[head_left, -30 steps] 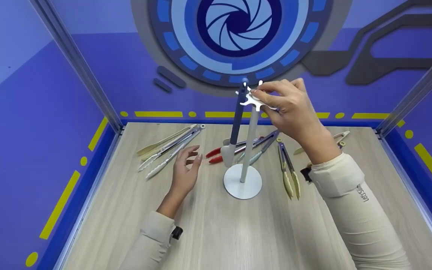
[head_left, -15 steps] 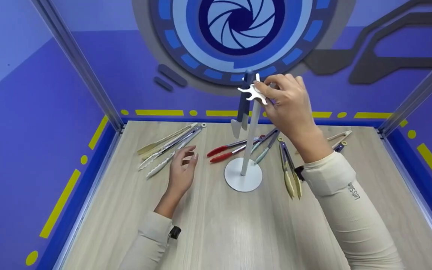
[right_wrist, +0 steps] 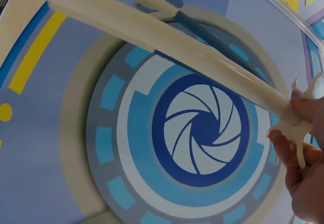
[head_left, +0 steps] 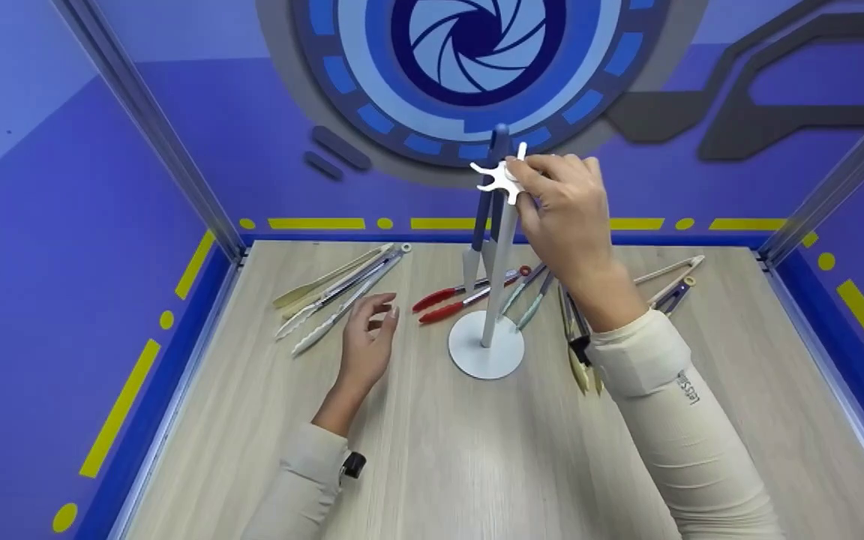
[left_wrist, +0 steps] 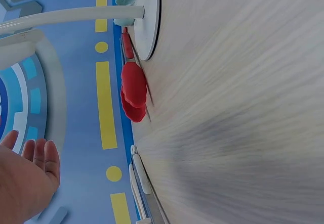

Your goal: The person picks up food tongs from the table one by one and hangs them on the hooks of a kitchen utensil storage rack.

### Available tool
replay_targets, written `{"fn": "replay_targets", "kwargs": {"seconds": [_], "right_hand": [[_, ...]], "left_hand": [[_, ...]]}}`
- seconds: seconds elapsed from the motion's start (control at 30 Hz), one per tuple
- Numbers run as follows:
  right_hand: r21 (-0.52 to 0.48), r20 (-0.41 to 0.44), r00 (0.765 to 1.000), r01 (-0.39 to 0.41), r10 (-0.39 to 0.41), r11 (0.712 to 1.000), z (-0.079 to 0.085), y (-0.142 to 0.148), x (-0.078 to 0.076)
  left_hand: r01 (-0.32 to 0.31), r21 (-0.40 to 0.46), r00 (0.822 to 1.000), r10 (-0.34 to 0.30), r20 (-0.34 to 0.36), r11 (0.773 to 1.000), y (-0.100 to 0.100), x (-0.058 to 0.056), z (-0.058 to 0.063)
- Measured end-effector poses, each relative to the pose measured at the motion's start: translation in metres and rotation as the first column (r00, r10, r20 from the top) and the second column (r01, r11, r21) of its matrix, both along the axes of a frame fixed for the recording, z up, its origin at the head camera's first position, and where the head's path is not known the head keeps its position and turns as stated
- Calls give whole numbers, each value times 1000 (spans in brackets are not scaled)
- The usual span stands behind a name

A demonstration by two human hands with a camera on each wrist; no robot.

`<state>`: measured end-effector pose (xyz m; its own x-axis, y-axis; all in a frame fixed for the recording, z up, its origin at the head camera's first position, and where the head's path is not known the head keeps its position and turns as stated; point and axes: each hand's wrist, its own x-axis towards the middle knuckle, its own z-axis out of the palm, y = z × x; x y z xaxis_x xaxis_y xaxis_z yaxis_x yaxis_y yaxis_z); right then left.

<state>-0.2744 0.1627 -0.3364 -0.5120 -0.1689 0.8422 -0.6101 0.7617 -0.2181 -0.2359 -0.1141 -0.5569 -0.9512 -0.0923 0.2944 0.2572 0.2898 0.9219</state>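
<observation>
A white stand with a slim post (head_left: 499,262) and a round base (head_left: 477,366) rises near the middle of the table. My right hand (head_left: 571,217) pinches the branched white hook top (head_left: 499,178) between thumb and fingers. Dark blue tongs (head_left: 481,221) with pale grey tips hang from a hook on its far side, partly behind the post. My left hand (head_left: 366,341) hovers left of the stand, fingers loosely bent and holding nothing. Just beyond it lie silver tongs with white tips (head_left: 319,334). In the right wrist view the post (right_wrist: 212,67) crosses toward my fingers.
Red-tipped tongs (head_left: 443,311) and mint-tipped tongs (head_left: 533,309) lie behind the base. Beige tongs (head_left: 304,289) rest at the back left. Yellow-tipped tongs (head_left: 578,367) lie partly under my right forearm, with more beige tongs (head_left: 661,270) beyond. Blue walls (head_left: 199,187) enclose the table.
The hook top has turned, and the hanging dark blue tongs have swung from the post's near left to behind it. My right hand has shifted slightly left; the left hand stays nearly still.
</observation>
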Motion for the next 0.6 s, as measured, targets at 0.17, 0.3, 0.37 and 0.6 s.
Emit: {"fn": "replay_targets", "kwargs": {"seconds": [0.17, 0.3, 0.37, 0.6], "right_hand": [[-2, -6, 1000, 7, -7, 1000, 2, -4, 0], [22, 5, 999, 37, -37, 999, 4, -7, 2], [40, 15, 999, 52, -53, 998, 6, -8, 3], [55, 32, 996, 86, -88, 995, 5, -14, 3]], "left_hand": [[-6, 2, 1000, 6, 13, 1000, -3, 1, -3], [-5, 6, 999, 5, 33, 1000, -5, 1, -4], [-7, 4, 999, 7, 40, 1000, -7, 1, -5], [-21, -31, 997, 24, 76, 999, -12, -3, -10]]}}
